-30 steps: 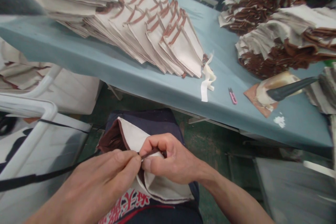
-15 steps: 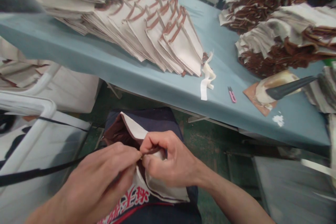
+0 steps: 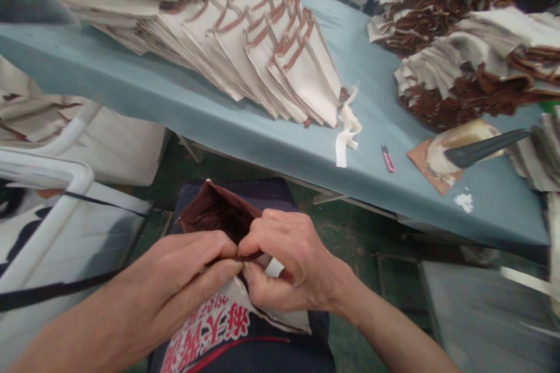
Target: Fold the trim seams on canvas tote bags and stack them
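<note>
A fabric bag (image 3: 282, 317), cream outside and brown inside, lies across my lap with its mouth gaping away from me. My left hand (image 3: 192, 271) pinches the bag's near edge between thumb and fingers. Right beside it, my right hand (image 3: 284, 262) pinches the same edge, the fingertips of both hands touching or nearly so. Whatever small part sits between the fingertips is hidden. Beneath the hands is red lettering (image 3: 231, 320) on white, over dark cloth; whether it belongs to an apron or the bag I cannot tell.
On the blue-covered table (image 3: 175, 111) lie stacked cream bags (image 3: 271, 64), white strips (image 3: 347, 128), pink thread snips (image 3: 387, 159) and a glue pot with a black-handled brush (image 3: 459, 154). Brown-and-cream piles (image 3: 464, 81) stand at right. A white frame (image 3: 83, 180) is at left.
The bag's mouth has swung open wider, showing more brown lining. My left hand has turned flatter, its thumb now in view against the edge. The right hand keeps its pinch.
</note>
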